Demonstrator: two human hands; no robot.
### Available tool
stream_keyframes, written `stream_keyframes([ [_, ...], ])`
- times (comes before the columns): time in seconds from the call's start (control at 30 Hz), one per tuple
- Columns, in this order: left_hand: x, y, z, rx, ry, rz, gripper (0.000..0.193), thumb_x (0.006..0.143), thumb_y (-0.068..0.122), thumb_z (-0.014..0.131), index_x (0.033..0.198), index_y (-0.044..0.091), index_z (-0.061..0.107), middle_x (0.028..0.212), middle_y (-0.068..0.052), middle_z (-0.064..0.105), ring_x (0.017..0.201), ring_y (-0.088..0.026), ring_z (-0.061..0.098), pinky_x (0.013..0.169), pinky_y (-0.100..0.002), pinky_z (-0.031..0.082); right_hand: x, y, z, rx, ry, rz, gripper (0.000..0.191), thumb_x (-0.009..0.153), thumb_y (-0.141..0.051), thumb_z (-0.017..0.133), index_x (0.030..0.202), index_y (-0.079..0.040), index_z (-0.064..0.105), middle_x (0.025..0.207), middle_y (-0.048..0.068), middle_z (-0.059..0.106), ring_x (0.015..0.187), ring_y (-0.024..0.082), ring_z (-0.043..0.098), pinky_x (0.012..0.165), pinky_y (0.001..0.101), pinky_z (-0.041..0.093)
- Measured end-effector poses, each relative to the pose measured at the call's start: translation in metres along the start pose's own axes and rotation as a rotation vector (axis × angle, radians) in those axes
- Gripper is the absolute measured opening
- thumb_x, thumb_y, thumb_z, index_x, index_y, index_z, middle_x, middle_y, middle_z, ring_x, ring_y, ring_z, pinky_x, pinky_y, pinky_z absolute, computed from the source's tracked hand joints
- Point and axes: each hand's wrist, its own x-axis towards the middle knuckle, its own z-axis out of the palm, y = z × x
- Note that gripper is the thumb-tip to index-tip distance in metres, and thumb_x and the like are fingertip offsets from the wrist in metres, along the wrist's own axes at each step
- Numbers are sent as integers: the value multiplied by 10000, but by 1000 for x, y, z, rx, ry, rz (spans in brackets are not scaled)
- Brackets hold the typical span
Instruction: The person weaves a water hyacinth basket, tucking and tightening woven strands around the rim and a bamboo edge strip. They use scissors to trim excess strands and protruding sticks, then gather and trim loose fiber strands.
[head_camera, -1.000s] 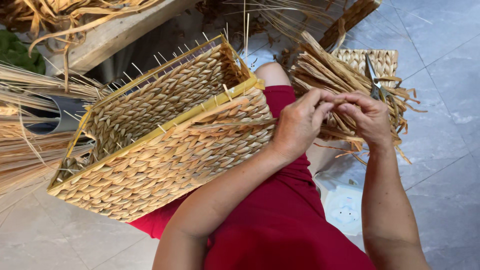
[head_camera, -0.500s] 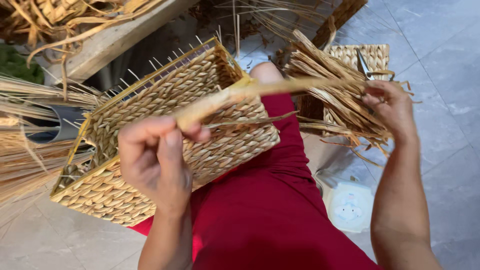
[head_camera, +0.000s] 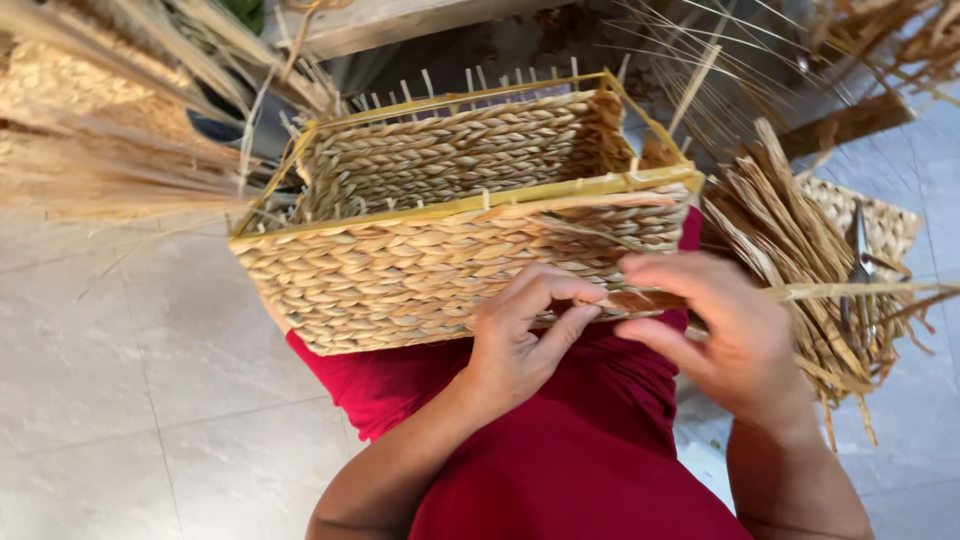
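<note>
On the lap, the rectangular woven straw basket (head_camera: 450, 240) has walls mostly plaited, stakes untrimmed above its rim; left hand (head_camera: 520, 340) and right hand (head_camera: 720, 340) pinch a flat straw strand (head_camera: 850, 291) at its near wall.

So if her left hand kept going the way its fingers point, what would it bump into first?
Probably the woven basket: the left hand has its fingers curled up against the near wall already, pinching a strand beside the right hand. Depth is hard to judge.
</note>
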Motion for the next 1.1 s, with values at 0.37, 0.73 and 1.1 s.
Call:
stream_keyframes([
  [0.37, 41, -17, -38, 398, 251, 167, 214, 943, 6, 774, 1145, 44, 716, 1016, -80, 633, 882, -221, 656, 780, -327, 544, 58, -7, 17, -115, 38, -90, 190, 945, 14, 797, 1099, -17, 691, 997, 87, 666, 866, 185, 672, 726, 281, 535],
  [0.73, 50, -30, -41, 479, 134, 340, 331, 872, -36, 791, 1161, 77, 675, 1172, -53, 619, 1067, -267, 621, 932, -372, 549, 88, 4, 38, -90, -10, 95, 178, 945, -62, 790, 1093, -48, 692, 971, 78, 624, 833, 214, 657, 703, 327, 531],
  [1.1, 45, -43, -45, 430, 117, 400, 313, 871, -38, 807, 1133, 62, 668, 1302, -80, 629, 1095, -273, 644, 979, -361, 561, 93, -4, 44, -251, -45, -79, 226, 877, -135, 841, 1079, -82, 755, 882, 36, 650, 840, 242, 592, 765, 371, 460],
])
